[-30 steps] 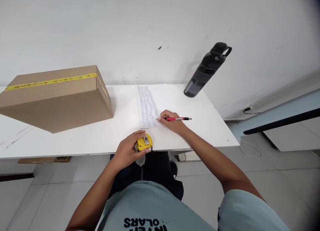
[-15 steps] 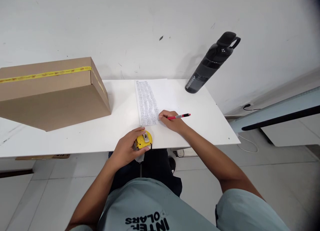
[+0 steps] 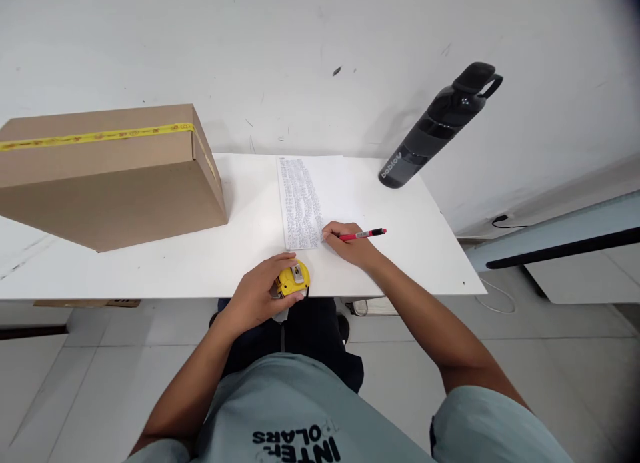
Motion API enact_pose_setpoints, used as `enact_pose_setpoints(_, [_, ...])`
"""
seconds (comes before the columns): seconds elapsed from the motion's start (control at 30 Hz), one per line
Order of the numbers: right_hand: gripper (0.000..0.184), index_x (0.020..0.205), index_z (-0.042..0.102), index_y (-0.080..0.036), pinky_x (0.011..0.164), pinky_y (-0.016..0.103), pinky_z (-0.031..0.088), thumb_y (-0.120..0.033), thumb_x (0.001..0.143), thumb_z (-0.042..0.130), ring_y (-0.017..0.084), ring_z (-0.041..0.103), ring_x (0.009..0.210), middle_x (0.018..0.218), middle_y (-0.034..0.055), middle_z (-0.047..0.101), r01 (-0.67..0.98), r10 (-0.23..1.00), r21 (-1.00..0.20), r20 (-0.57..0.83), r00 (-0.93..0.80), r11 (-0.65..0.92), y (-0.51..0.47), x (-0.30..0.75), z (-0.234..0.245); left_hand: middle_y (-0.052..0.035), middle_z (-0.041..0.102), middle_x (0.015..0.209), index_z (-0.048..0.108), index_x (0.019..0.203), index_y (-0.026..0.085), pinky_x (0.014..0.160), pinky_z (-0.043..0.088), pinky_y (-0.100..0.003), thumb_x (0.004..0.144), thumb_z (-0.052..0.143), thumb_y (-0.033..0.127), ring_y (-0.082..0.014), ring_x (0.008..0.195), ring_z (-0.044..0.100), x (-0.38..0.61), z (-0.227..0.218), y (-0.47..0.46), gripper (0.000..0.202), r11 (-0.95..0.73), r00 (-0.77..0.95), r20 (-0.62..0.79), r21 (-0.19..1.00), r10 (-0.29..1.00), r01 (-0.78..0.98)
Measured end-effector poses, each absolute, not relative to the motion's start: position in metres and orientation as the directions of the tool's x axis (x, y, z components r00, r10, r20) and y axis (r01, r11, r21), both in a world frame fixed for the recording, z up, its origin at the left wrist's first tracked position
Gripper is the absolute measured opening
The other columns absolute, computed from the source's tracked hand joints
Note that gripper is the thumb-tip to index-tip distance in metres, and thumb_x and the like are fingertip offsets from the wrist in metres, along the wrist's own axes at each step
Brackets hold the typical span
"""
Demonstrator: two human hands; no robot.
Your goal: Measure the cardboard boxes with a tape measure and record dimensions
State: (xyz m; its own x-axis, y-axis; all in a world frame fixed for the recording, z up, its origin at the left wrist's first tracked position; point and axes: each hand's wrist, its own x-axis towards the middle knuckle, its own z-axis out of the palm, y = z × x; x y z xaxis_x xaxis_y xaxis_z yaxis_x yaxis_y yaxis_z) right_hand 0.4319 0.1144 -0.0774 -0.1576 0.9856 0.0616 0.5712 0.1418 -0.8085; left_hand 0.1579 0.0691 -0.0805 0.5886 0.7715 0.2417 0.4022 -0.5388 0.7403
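Note:
My left hand is closed around a yellow tape measure at the front edge of the white table. A metal clip shows on the tape measure's side. My right hand is closed on a red pen with a black end that points to the right. The pen's tip is hidden by my fingers. A sheet of paper lies under and ahead of the right hand. Dense handwriting fills its left part, and my right fingertips rest at the lower edge of that writing.
On the left of the table stands a large cardboard box banded with yellow tape. A black bottle stands at the back right near the wall. Past the table's right end, a cable runs along the wall.
The whole view has shifted slightly, so box, paper and bottle sit a little further right. Both hands keep their holds on the tape measure and the pen.

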Motion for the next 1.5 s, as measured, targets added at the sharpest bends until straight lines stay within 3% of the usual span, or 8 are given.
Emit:
enact_pose_setpoints(0.27, [0.017,0.07,0.054,-0.023,0.058,0.03,0.035,-0.03,0.085,0.049,0.016,0.047,0.058,0.06,-0.0017,0.053,0.562,0.984,-0.81,0.172,-0.045,0.167,0.1121,0.4347,-0.0797,-0.0074,0.059,0.148,0.052,0.137,0.028,0.112,0.052,-0.044,0.089,0.071,0.04,-0.0243,0.137,0.057,0.1571,-0.0842,0.0685,0.053,-0.575,0.589,0.265,0.696,0.763,0.431])
enact_pose_setpoints(0.63, [0.018,0.072,0.059,-0.022,0.06,0.03,0.037,-0.031,0.085,0.052,0.016,0.052,0.06,0.063,-0.0005,0.06,0.595,0.987,-0.789,0.088,-0.138,0.153,0.1137,0.434,-0.0809,-0.0079,0.06,0.146,0.054,0.135,0.027,0.113,0.05,-0.043,0.089,0.07,0.044,-0.0246,0.136,0.058,0.159,-0.0817,0.0686,0.052,-0.563,0.596,0.245,0.705,0.764,0.431])
enact_pose_setpoints(1.5, [0.018,0.067,0.058,-0.022,0.061,0.031,0.039,-0.032,0.08,0.053,0.017,0.051,0.063,0.063,-0.0005,0.057,0.521,0.994,-0.847,0.071,-0.083,0.104,0.1201,0.435,-0.0833,-0.0073,0.06,0.146,0.053,0.135,0.028,0.112,0.051,-0.044,0.09,0.069,0.043,-0.0256,0.137,0.057,0.1585,-0.0826,0.0691,0.051,-0.573,0.594,0.246,0.682,0.766,0.455])
